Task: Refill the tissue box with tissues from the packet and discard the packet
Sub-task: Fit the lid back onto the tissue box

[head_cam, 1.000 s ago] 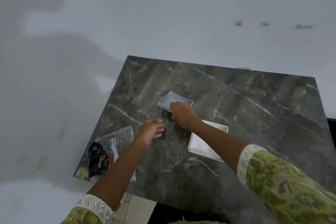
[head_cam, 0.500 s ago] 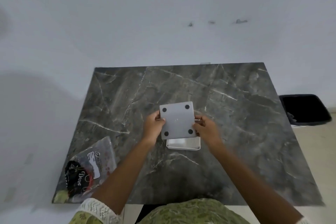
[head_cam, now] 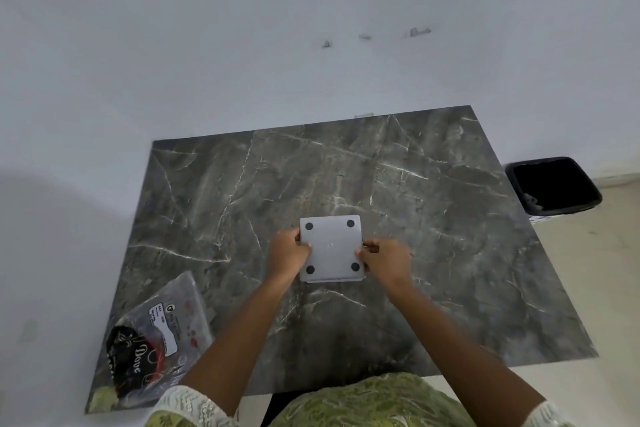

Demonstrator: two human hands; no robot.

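A white square base panel (head_cam: 330,246) with four black round pads lies flat over the tissue box, in the middle of the dark marble table (head_cam: 433,218). Only a thin front edge of the box (head_cam: 332,280) shows beneath the panel. My left hand (head_cam: 287,253) grips the panel's left side and my right hand (head_cam: 384,262) grips its right side. The tissue packet (head_cam: 159,340), clear plastic with a black and red printed end, lies flat at the table's near left corner, apart from both hands. The inside of the box is hidden.
A black waste bin (head_cam: 554,184) stands on the floor just past the table's right edge. A white wall runs behind the table and along its left side.
My right hand picked the panel up from the table and my left hand joined it. Both hands then lowered the panel over the open white box, which it now covers.
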